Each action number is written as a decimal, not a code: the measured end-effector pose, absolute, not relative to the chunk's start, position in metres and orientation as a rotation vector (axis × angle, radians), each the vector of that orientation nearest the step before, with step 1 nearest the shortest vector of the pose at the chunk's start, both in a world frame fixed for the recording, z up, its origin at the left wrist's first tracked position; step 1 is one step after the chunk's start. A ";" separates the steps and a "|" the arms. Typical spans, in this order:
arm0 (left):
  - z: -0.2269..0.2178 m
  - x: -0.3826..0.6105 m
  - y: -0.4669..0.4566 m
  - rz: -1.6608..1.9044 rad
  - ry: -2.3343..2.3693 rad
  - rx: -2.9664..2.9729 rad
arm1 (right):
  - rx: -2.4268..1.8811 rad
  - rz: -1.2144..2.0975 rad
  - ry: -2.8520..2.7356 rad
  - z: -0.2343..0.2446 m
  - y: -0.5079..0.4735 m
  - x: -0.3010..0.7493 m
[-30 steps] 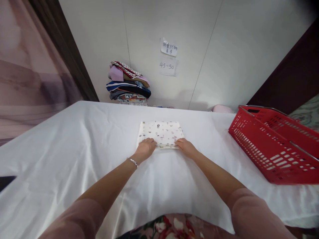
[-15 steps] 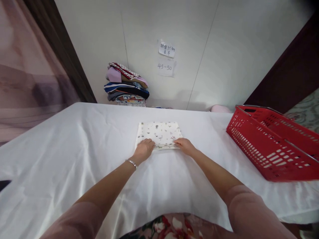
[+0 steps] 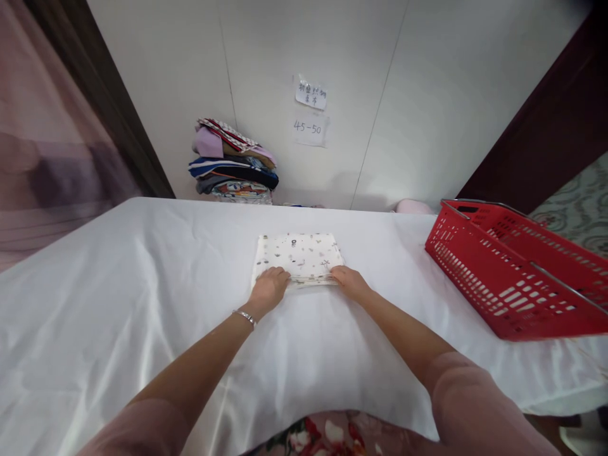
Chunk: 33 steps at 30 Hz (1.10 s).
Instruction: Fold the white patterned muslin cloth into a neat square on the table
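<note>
A white cloth (image 3: 304, 253) with small scattered prints lies folded into a layered rectangle in front of me. At its near left corner, my left hand (image 3: 270, 288) has its fingers closed on the edge, with a silver bracelet at the wrist. My right hand (image 3: 350, 282) grips the near right corner, thumb and fingers around the folded layers. The fingertips under the cloth are hidden. Beneath it all spreads a white tablecloth (image 3: 190, 266) with soft wrinkles.
To the right stands a red plastic basket (image 3: 503, 278) with metal handles. Behind the table's far edge rises a stack of folded fabrics (image 3: 232, 161). Two paper notes (image 3: 311, 111) are stuck to the wall, and a pink rounded thing (image 3: 413, 206) shows past the edge.
The whole view has shifted slightly, so everything sits a little further left. Both hands stay at the near corners of the folded cloth, which looks much the same.
</note>
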<state>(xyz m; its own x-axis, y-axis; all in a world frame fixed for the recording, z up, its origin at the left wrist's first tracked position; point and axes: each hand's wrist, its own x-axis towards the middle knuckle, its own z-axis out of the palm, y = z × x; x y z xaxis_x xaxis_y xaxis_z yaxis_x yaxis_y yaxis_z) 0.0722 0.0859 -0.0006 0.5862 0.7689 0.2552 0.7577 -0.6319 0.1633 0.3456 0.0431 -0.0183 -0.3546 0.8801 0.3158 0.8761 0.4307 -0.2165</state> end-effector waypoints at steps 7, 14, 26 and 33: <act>-0.002 0.072 0.086 0.496 1.323 2.753 | -1.493 -0.012 -2.378 -0.016 0.038 0.347; -0.004 0.072 0.086 0.543 1.322 2.731 | -1.628 -0.004 -2.345 -0.009 0.037 0.335; -0.004 0.072 0.083 0.505 1.363 2.764 | -1.490 -0.127 -2.384 -0.020 0.029 0.346; -0.004 0.070 0.083 0.531 1.296 2.782 | -1.467 -0.127 -2.369 -0.022 0.032 0.350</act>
